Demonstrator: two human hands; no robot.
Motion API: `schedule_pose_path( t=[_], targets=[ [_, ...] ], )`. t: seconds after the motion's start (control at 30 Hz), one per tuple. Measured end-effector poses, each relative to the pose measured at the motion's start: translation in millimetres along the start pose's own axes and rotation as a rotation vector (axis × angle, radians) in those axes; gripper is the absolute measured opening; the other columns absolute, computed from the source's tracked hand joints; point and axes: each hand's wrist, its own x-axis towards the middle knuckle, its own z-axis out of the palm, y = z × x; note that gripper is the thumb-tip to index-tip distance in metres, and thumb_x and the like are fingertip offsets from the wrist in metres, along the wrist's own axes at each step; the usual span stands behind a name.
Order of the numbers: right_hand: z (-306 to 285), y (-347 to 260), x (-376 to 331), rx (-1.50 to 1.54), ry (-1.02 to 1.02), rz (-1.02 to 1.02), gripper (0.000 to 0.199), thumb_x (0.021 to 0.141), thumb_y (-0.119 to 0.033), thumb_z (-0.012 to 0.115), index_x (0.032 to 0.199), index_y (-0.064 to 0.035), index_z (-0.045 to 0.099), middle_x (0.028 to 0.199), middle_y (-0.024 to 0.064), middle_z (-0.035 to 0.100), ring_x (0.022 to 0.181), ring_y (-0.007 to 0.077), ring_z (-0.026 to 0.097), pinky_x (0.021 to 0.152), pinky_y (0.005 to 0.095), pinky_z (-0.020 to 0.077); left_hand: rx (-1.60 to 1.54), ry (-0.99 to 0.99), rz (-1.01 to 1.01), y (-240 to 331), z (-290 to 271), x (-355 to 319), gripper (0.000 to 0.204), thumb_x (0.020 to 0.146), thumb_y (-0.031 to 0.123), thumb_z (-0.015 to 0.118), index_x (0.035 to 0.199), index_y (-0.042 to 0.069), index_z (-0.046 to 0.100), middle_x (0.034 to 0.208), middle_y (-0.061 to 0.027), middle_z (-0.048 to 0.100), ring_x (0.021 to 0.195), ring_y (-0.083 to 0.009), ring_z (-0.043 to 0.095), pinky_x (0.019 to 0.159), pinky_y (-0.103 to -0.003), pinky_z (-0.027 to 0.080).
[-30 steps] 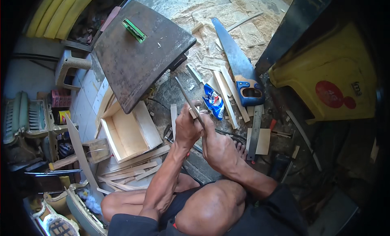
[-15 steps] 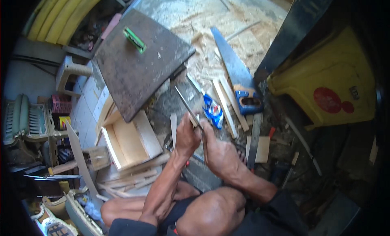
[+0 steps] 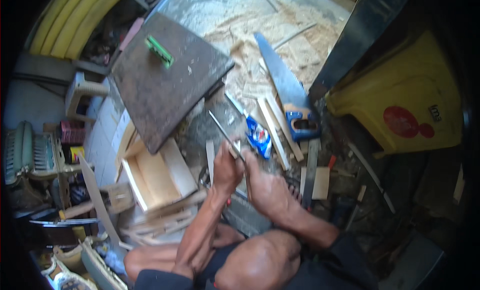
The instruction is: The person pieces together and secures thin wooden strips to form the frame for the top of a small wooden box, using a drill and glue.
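Note:
My right hand [image 3: 270, 189] is closed around a narrow knife [image 3: 221, 127], whose thin blade points away and to the left. Close against it, my left hand [image 3: 227, 170] grips a small pale piece of wood [image 3: 236, 146], mostly hidden by the fingers. The blade lies across this wood. Both hands are in front of my knees, above the floor. Just beyond them rests a blue and white packet [image 3: 259, 137], with pale wood strips [image 3: 272, 132] beside it.
A handsaw [image 3: 285, 75] lies farther off near sawdust [image 3: 295, 55]. At left are an open wooden box [image 3: 187, 172] and a dark board [image 3: 170, 95] with a green object [image 3: 159, 50] on it. A yellow plastic stool [image 3: 400, 100] stands at right, near a metal ruler [image 3: 311, 170].
The whole view has shifted slightly. Both hands stay together with the knife and the wood, and the blade has barely moved.

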Motion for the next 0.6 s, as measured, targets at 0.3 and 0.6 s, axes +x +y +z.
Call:
schedule_pose_path(
  t=[0.3, 0.6],
  targets=[
    [-13, -6, 6, -0.250, -0.040, 0.049, 0.064, 0.096, -0.011, 0.053, 0.156, -0.0105, 0.031, 0.085, 0.0216, 0.070, 0.069, 0.0435, 0.072, 0.058, 0.0560, 0.0566, -0.031, -0.009, 0.073, -13, 10, 2, 0.049, 0.095, 0.005, 0.071, 0.137, 0.002, 0.046, 0.118, -0.0168, 0.068, 0.106, -0.0281, 0.071, 0.085, -0.038, 0.059],
    [-19, 1, 5, 0.080, 0.169, -0.043, 0.046, 0.104, -0.016, 0.055, 0.148, -0.0078, 0.042, 0.066, 0.0256, 0.065, 0.063, 0.0460, 0.068, 0.054, 0.0570, 0.0513, -0.028, 0.016, 0.064, -13, 9, -1, 0.042, 0.094, 0.004, 0.071, 0.131, 0.004, 0.051, 0.118, -0.0177, 0.067, 0.106, -0.0319, 0.072, 0.087, -0.040, 0.059]
  ],
)
